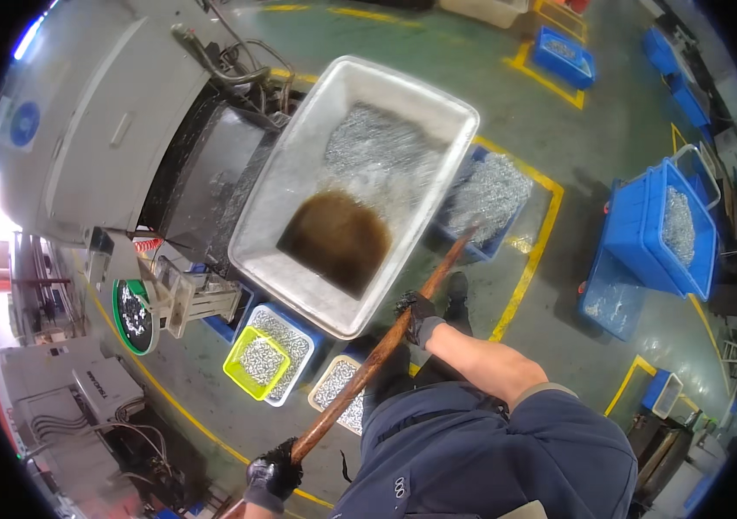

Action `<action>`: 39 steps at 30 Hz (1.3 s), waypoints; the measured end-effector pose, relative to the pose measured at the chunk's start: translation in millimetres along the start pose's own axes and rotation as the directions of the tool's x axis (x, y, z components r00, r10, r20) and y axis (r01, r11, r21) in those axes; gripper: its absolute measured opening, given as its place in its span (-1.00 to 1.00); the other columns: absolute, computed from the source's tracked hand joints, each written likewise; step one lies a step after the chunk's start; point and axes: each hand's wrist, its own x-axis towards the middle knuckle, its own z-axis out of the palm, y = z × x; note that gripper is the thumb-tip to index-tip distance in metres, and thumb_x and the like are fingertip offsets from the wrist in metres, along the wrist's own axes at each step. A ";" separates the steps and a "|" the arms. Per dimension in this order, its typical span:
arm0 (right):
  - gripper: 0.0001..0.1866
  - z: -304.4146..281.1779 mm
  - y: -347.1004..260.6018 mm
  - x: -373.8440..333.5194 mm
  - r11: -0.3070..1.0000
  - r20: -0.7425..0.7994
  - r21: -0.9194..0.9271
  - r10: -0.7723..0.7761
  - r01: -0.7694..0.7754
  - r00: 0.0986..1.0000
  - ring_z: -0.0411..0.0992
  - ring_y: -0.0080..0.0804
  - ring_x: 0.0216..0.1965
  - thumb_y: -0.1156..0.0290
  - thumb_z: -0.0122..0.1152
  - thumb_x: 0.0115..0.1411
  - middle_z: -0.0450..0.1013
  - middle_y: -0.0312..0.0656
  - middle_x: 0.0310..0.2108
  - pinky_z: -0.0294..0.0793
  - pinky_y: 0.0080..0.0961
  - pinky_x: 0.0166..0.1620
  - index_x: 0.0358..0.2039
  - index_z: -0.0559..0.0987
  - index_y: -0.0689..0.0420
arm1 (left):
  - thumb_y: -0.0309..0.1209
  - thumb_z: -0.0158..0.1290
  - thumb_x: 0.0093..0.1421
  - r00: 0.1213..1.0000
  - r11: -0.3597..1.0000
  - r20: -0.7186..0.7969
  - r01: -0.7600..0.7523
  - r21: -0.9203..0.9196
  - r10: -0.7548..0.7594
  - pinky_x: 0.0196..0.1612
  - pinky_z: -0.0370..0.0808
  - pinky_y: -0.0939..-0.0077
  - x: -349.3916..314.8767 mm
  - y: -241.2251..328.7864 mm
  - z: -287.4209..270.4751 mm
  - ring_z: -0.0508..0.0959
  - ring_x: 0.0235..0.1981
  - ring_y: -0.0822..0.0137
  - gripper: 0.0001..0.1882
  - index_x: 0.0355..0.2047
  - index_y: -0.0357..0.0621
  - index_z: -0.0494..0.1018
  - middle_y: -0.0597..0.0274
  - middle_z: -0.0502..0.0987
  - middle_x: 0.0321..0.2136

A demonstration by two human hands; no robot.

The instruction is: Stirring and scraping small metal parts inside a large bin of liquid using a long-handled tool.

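Black-gloved, the left hand [273,476] grips the near end of a long wooden pole [377,355], and the right hand [418,316] clenches it further up. The pole slants up toward a big grey tub [299,182] tilted on the machine [100,112], holding small metal parts and brown liquid. Below sit a yellow basket [256,362] and blue crates [658,229] of parts.
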 end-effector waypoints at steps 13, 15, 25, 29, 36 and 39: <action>-0.73 -11.6 -126.2 129.3 0.977 0.397 -0.069 0.213 -0.202 0.893 0.43 -0.33 -0.23 0.29 -0.23 0.32 0.46 -0.21 -0.28 0.40 -0.31 -0.04 -0.27 0.48 0.07 | -0.24 0.04 0.08 0.965 0.860 -0.227 0.001 0.510 0.133 -0.50 0.49 0.11 61.7 221.9 -187.7 0.56 -0.55 -0.03 -0.70 -0.19 -0.05 0.51 0.04 0.57 -0.55; -0.74 -23.1 -143.3 149.6 0.981 0.399 -0.061 0.192 -0.183 0.897 0.44 -0.33 -0.23 0.30 -0.22 0.31 0.47 -0.21 -0.29 0.40 -0.33 -0.04 -0.25 0.49 0.07 | -0.24 0.06 0.06 0.952 0.844 -0.194 -0.103 0.527 0.237 -0.50 0.50 0.14 80.8 254.6 -219.2 0.57 -0.55 -0.01 -0.67 -0.18 -0.06 0.51 0.06 0.56 -0.56; -0.74 -1.5 -123.1 88.3 0.969 0.280 -0.124 0.241 -0.214 0.929 0.42 -0.39 -0.33 0.42 -0.22 0.30 0.45 -0.22 -0.37 0.39 -0.41 -0.19 -0.31 0.52 0.06 | -0.26 0.13 0.00 0.918 0.828 -0.141 -0.259 0.497 0.372 -0.42 0.51 0.28 49.5 279.7 -290.9 0.57 -0.51 0.05 -0.67 -0.21 -0.07 0.55 0.10 0.57 -0.52; -0.91 21.2 -128.6 47.8 0.953 -0.007 -0.009 0.302 -0.302 0.953 0.38 -0.32 -0.38 0.41 -0.04 0.31 0.36 -0.20 -0.41 0.41 -0.28 -0.28 -0.31 0.44 0.09 | -0.29 0.18 0.01 0.888 0.789 -0.166 -0.278 0.548 0.429 -0.33 0.52 0.32 42.5 265.0 -294.9 0.58 -0.42 0.06 -0.68 -0.21 -0.09 0.55 0.06 0.58 -0.48; -0.78 14.8 -113.3 57.4 0.994 -0.184 0.106 0.035 -0.016 0.982 0.37 -0.30 -0.52 0.45 0.19 0.19 0.33 -0.20 -0.50 0.42 -0.27 -0.50 -0.21 0.36 0.15 | -0.28 0.21 0.04 0.978 0.998 0.208 -0.015 0.063 0.001 -0.32 0.50 0.39 82.1 199.5 -273.1 0.57 -0.45 0.19 -0.70 -0.23 -0.11 0.55 0.10 0.59 -0.49; -0.88 15.6 -106.1 74.0 0.997 -0.207 0.080 0.007 0.009 0.978 0.40 -0.27 -0.47 0.42 0.10 0.21 0.35 -0.17 -0.46 0.48 -0.21 -0.46 -0.26 0.39 0.10 | -0.30 0.19 0.07 0.970 0.954 0.230 0.136 -0.268 -0.074 -0.33 0.50 0.41 90.9 156.7 -238.9 0.58 -0.46 0.31 -0.76 -0.27 -0.12 0.54 0.17 0.59 -0.51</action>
